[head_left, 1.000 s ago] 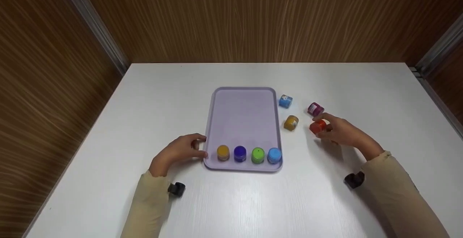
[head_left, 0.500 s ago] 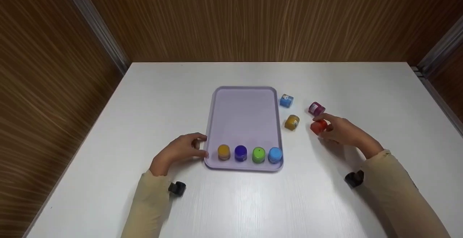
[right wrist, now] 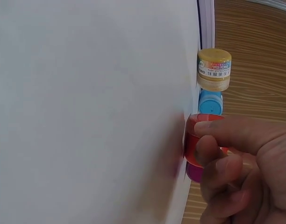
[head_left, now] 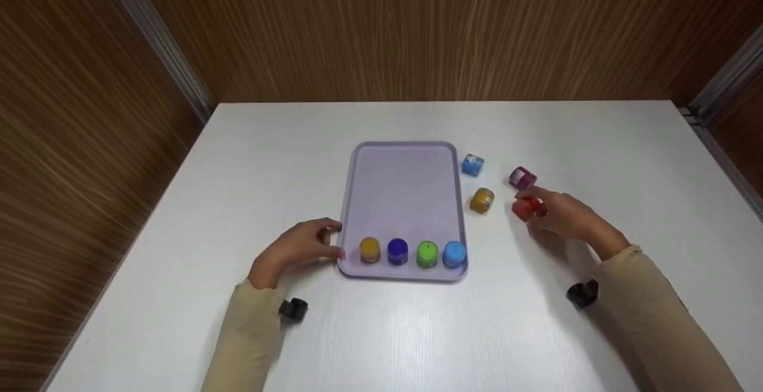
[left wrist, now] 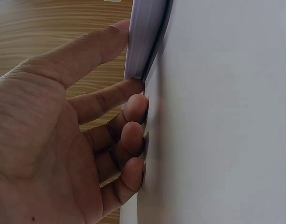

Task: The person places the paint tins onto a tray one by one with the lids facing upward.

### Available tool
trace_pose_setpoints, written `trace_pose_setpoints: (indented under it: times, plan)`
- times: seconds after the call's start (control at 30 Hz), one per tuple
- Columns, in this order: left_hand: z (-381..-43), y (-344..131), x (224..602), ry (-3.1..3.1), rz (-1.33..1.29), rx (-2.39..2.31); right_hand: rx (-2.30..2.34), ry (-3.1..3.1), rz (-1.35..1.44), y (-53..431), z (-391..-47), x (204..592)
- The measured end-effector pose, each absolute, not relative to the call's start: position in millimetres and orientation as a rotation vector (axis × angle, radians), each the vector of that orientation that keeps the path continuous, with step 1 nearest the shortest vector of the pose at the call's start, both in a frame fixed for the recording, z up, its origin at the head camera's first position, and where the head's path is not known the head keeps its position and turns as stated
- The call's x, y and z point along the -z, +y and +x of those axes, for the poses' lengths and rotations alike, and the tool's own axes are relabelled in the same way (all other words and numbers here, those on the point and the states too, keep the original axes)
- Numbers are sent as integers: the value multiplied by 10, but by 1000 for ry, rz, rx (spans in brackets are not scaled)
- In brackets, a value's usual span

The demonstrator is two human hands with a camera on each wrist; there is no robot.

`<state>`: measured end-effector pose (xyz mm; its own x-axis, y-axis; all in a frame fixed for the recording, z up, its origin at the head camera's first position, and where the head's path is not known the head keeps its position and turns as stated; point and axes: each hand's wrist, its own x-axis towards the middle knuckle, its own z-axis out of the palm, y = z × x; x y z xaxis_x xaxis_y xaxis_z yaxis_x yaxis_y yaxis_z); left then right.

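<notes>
My right hand (head_left: pixel 563 218) pinches a red paint jar (head_left: pixel 524 208) between thumb and fingers, low over the table. In the right wrist view the red jar (right wrist: pixel 193 144) lies on its side, touching or very close to the white surface. Just behind it lies a magenta paint jar (head_left: pixel 522 178). At the left edge of the lilac tray (head_left: pixel 405 189), my left hand (head_left: pixel 298 245) touches the rim with thumb and index finger, its other fingertips resting on the table. On the tray's near end stand ochre (head_left: pixel 369 249), dark blue (head_left: pixel 397 251), green (head_left: pixel 427 254) and light blue (head_left: pixel 454 254) jars.
Right of the tray, a blue paint jar (head_left: pixel 473 165) and a yellow-ochre paint jar (head_left: pixel 481 200) lie on their sides on the white table (head_left: pixel 381 338). A wood-grain panel (head_left: pixel 417 34) rises behind the table's far edge.
The view shifts very slightly. My right hand keeps its hold on the red jar, which has turned a little; the left hand stays at the tray rim.
</notes>
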<state>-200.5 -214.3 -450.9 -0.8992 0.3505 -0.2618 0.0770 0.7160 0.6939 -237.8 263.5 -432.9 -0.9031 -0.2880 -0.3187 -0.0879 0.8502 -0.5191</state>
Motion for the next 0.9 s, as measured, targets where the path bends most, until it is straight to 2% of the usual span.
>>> trace_pose_setpoints:
  times: [0.9]
  plan:
    - [-2020,-2137,4522,2551,341,-1005,582,2702,-267,2546,-2392,4291]
